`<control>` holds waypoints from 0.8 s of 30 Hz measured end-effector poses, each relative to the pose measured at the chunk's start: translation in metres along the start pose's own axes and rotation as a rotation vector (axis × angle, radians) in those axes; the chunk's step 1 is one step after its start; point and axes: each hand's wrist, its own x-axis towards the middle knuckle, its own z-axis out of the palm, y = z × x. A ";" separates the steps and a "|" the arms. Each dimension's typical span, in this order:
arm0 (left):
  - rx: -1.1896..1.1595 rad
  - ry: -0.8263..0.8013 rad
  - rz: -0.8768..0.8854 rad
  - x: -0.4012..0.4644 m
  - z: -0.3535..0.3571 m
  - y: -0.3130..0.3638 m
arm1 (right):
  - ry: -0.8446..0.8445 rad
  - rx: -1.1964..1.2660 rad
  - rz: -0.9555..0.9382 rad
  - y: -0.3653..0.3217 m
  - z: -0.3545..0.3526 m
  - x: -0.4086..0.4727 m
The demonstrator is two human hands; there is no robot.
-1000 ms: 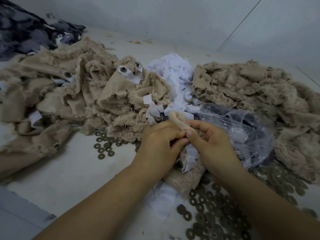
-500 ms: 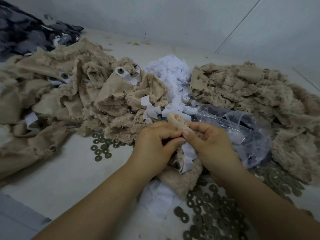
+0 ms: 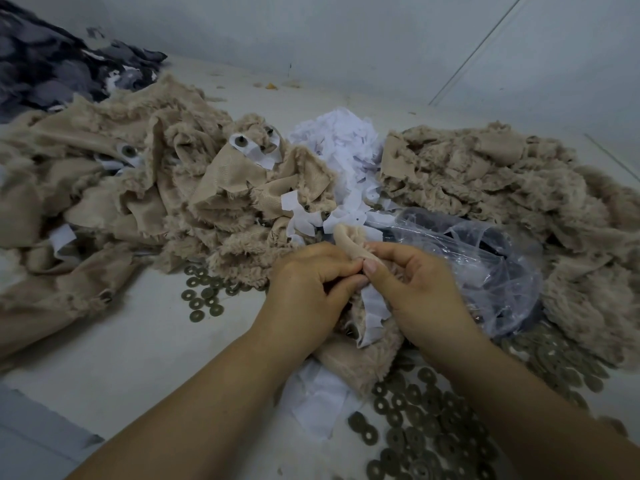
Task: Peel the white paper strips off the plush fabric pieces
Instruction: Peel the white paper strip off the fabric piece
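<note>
My left hand point(image 3: 304, 289) and right hand point(image 3: 415, 289) pinch one shaggy beige plush fabric piece point(image 3: 360, 351) together; its crinkled white paper strip point(image 3: 372, 315) hangs between them, beside a clear plastic bag point(image 3: 485, 258).

Pale room corner, dim flat light
A grey-white wall point(image 3: 381, 39) rises beyond the fingers; the pale floor point(image 3: 114, 344) spreads left of them

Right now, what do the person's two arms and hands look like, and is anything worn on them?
Both forearms are bare up to the frame edge: no sleeves, gloves, watch or rings visible. The left hand and right hand have short, unpainted nails.
</note>
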 end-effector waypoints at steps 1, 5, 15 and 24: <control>0.005 0.004 0.000 0.000 0.000 0.000 | -0.005 -0.005 -0.005 -0.001 0.001 -0.001; -0.019 -0.002 -0.003 -0.001 0.001 -0.002 | -0.014 0.004 -0.022 -0.002 0.003 -0.003; -0.050 -0.022 -0.018 -0.001 0.001 -0.003 | 0.011 -0.003 -0.007 -0.001 0.004 -0.004; -0.076 -0.019 -0.020 0.000 0.000 -0.001 | -0.013 -0.032 -0.024 -0.004 0.002 -0.005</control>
